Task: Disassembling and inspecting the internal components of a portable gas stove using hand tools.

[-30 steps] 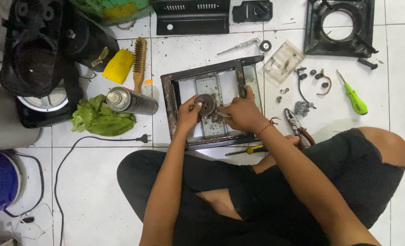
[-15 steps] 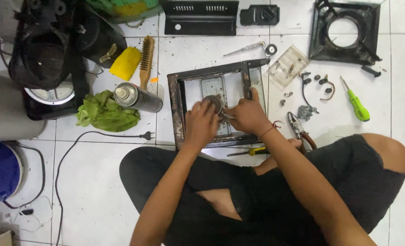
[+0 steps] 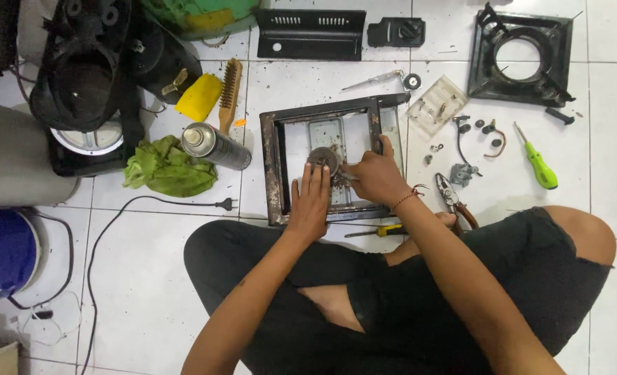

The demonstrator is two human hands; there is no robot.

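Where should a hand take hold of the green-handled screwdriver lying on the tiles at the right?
Grip the green-handled screwdriver by its thick green handle, coming straight down from above. It lies flat on the white tile floor, thin shaft pointing up-left and handle toward the knee, with bare tile on both sides of the handle, so fingers can close across it there.

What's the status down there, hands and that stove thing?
Left hand flat on rusty black metal stove frame. Right hand at round grey burner part, grip unclear. Nothing in the way.
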